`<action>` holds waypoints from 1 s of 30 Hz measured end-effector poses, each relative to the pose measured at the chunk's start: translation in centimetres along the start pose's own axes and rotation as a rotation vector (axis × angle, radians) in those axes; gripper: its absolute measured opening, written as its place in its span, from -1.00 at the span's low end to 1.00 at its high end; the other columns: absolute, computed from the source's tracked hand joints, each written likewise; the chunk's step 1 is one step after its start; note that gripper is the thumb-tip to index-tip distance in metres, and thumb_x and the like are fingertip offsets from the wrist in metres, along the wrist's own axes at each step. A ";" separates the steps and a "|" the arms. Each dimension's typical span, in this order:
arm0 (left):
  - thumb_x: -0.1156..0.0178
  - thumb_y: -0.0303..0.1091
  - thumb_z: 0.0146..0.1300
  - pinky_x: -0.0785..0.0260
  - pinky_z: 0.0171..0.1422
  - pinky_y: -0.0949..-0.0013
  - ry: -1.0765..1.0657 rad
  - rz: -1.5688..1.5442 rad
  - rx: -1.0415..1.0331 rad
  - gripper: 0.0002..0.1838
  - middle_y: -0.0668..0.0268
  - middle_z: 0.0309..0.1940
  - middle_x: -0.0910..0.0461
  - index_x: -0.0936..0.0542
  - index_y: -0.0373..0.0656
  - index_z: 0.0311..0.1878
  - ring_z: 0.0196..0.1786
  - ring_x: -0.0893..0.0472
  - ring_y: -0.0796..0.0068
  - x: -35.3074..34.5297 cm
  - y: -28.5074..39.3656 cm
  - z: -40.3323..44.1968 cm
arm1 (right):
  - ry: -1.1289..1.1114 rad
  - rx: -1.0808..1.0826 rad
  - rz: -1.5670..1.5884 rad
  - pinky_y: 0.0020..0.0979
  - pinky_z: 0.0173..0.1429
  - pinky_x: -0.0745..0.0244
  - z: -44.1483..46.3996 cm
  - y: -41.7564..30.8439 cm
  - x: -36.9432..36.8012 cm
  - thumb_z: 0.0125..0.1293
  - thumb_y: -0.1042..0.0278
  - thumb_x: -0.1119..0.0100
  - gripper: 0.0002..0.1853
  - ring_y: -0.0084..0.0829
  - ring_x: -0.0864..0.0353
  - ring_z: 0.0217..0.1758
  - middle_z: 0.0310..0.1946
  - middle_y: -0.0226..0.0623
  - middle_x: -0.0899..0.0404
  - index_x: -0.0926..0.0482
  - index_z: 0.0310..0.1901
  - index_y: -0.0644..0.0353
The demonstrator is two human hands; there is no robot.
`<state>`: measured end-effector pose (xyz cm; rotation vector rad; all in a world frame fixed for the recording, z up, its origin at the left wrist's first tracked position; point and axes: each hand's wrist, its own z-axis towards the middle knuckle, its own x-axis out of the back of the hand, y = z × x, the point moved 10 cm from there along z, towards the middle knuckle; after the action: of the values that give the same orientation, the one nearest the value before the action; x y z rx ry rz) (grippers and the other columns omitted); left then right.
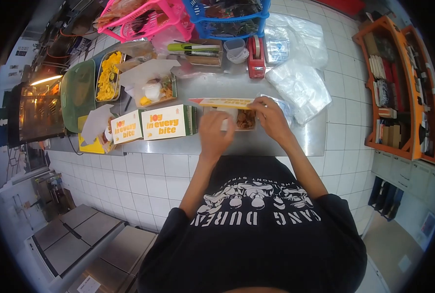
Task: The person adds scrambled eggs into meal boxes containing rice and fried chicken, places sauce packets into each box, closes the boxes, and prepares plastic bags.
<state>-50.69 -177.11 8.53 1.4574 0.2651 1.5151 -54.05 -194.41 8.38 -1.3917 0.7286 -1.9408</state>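
Observation:
A paper food box (245, 129) stands on the steel table in front of me, with rice and browned pieces of food inside. Its printed lid (217, 102) is raised and seen nearly edge-on. My right hand (272, 119) pinches the lid's right corner between thumb and fingers. At the box's left front is my left hand (216, 133), blurred, its fingers bent near the lid; whether they grip anything is unclear. To the left stand closed printed boxes (164, 123), (126, 128). Behind them an open box (160, 93) shows rice and other food.
A tray of yellow food (109, 75) sits at the left beside a green lid (77, 93). A red tape dispenser (256, 61) and plastic bags (300, 90) lie at the back right. Pink (149, 19) and blue baskets (227, 24) stand behind. An orange shelf (391, 88) is at right.

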 end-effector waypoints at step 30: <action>-0.29 -0.14 0.36 -0.30 0.34 0.37 0.273 -0.727 1.103 -0.28 0.04 0.14 -0.43 -0.20 -0.43 0.33 0.21 -0.48 0.37 -2.2 -13.1 -14.4 | -0.143 -0.790 0.264 -0.20 0.18 -0.49 -8.1 8.4 -8.3 0.36 -0.02 -0.18 -0.41 -0.06 -0.67 0.02 -0.07 0.08 -0.66 -0.54 0.11 0.45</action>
<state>-57.18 -165.69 -6.05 1.6226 1.7967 0.9220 -58.28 -192.99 -5.19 -1.7306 1.6237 -1.3673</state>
